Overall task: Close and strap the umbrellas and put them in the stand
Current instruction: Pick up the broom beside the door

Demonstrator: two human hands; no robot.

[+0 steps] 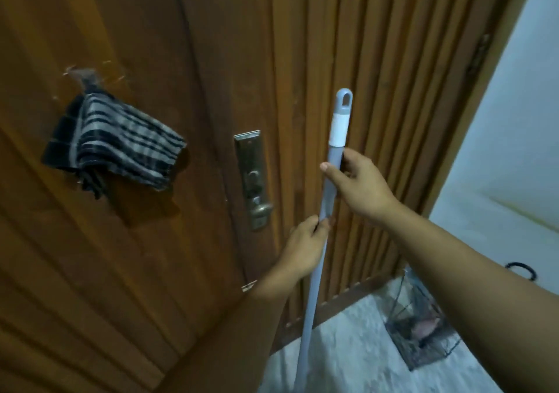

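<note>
Before a wooden door (151,59), both hands grip a grey pole (328,186), right hand (358,182) above left hand (304,249), fingers curled around it.

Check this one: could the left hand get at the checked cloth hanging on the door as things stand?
Probably not yet: the left hand grips the grey pole and would have to let go first. Otherwise nothing stands between it and the checked cloth.

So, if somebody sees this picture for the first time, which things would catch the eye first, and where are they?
First the grey pole standing nearly upright in the middle, with a white band and a hanging loop at its top; the right hand grips it high and the left hand grips it lower. Next the dark checked cloth hanging on the wooden door at the left. A wire stand sits on the floor at the lower right.
</note>
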